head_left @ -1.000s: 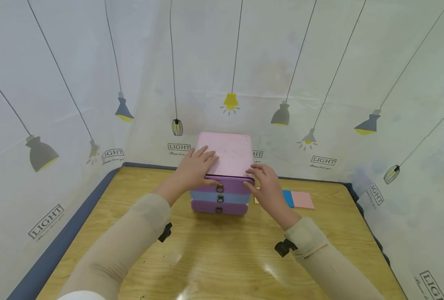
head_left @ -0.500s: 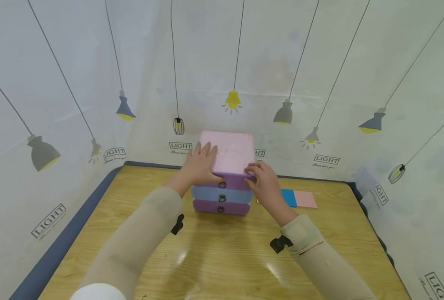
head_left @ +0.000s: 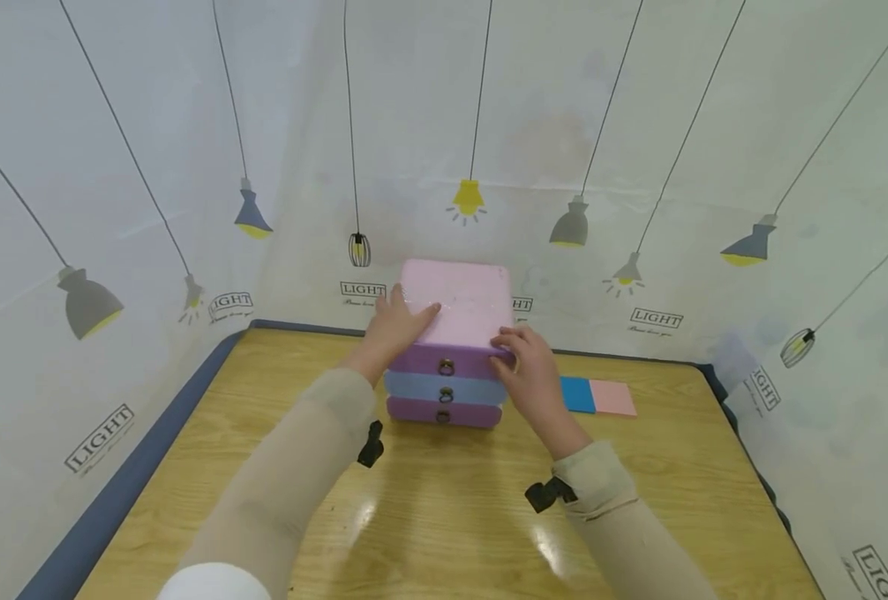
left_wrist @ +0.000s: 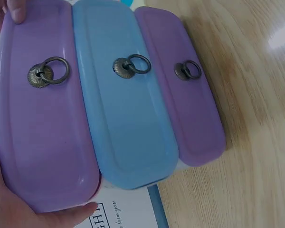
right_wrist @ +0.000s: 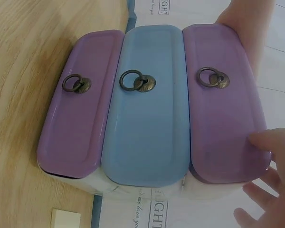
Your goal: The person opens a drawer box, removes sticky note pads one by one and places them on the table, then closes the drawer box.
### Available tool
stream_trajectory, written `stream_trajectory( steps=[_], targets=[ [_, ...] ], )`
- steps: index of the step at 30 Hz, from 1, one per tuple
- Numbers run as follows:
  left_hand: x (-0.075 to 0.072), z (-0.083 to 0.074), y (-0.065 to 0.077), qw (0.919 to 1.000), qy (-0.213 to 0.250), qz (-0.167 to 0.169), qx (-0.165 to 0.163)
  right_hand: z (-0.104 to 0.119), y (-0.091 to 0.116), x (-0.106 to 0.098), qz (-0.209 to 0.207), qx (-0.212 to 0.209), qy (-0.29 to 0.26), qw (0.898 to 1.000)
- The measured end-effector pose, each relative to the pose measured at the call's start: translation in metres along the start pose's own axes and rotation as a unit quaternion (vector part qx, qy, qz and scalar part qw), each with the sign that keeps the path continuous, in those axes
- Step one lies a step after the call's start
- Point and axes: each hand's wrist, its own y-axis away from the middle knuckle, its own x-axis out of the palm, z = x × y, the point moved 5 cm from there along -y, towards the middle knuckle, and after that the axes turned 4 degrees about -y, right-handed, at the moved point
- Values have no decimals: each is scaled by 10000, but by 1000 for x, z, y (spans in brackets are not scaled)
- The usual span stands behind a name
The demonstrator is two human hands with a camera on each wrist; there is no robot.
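A small chest of drawers (head_left: 462,292) with a pink top stands on the table near the back wall. Its top drawer (left_wrist: 47,128) is purple, the middle drawer (right_wrist: 149,128) light blue and the bottom drawer (head_left: 413,412) purple, each with a bronze ring pull. All the fronts sit flush. My left hand (head_left: 393,329) grips the chest's upper left edge, thumb over the top and fingers down the side. At the upper right corner, my right hand (head_left: 535,375) holds on with its thumb against the top drawer's front and its other fingers at the top edge and side.
To the right of the chest lie a blue sticky-note pad (head_left: 579,395) and a pink one (head_left: 614,397); a pale yellow pad (right_wrist: 65,219) shows in the right wrist view. The wooden table (head_left: 444,533) meets a lamp-printed wall covering (head_left: 654,208).
The dark gap above the top drawer has gone, its front now flush under the pink top. My left hand has shifted from the top and front to the left edge; the right stays at its corner.
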Motion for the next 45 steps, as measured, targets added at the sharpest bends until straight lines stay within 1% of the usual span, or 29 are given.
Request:
stream_trajectory(
  steps=[2,3,5,7,9,11,12,13,14,15,16,17,18,20,22,23,24,26,27,29,31,33,38,42,45],
  targets=[
    [2,6,-2,9984,413,35,-394,3,4,1,-83,80,-7,9999],
    [2,8,-2,9970,547,71,-538,5,7,2,-187,63,3,9998],
    [3,12,-4,9949,660,130,-747,8,13,3,-516,-89,-42,9986],
    [3,12,-4,9952,516,94,-829,12,21,5,-968,-414,-115,9944],
    [2,9,-4,9974,119,8,-713,16,29,8,-1397,-807,-223,9866],
    [1,2,-5,9983,-413,-176,-372,20,36,13,-1657,-1240,-388,9776],
    [0,-3,-6,9968,-739,-273,-101,22,39,16,-1700,-1436,-444,9739],
    [0,-7,-7,9930,-1104,-355,208,23,42,21,-1694,-1612,-504,9710],
    [0,-12,-8,9868,-1466,-411,552,25,44,25,-1643,-1762,-530,9691],
    [1,-16,-9,9785,-1810,-446,879,26,46,29,-1560,-1873,-543,9683],
    [2,-18,-9,9694,-2088,-447,1214,27,48,35,-1422,-1917,-518,9697],
    [3,-21,-8,9584,-2366,-399,1545,28,50,41,-1269,-1903,-478,9723],
    [5,-22,-6,9472,-2608,-363,1829,29,51,46,-1105,-1818,-388,9763],
    [8,-24,-3,9294,-2916,-182,2254,27,53,58,-705,-1450,-209,9867],
    [11,-24,0,9173,-3109,6,2489,24,54,69,-224,-916,25,9955],
    [12,-24,1,9136,-3171,74,2544,22,54,75,29,-635,117,9979],
    [13,-24,1,9124,-3188,128,2563,19,54,81,299,-347,247,9986],
    [14,-23,2,9110,-3209,213,2581,13,56,93,796,144,410,9959],
    [15,-22,2,9118,-3197,232,2567,10,57,98,979,330,470,9935],
    [16,-21,2,9131,-3170,249,2551,6,59,107,1185,554,571,9898],
    [17,-20,2,9138,-3145,254,2556,2,62,112,1229,687,651,9879],
    [18,-20,1,9137,-3138,245,2571,0,65,115,1182,731,751,9874],
    [12,-23,1,9174,-2953,160,2662,0,68,118,1110,766,915,9866],
    [8,-25,0,9134,-2998,94,2753,-1,66,121,1133,819,1026,9848],
    [9,-24,-1,9099,-3082,104,2776,-1,67,122,1152,865,1116,9833]
  ],
)
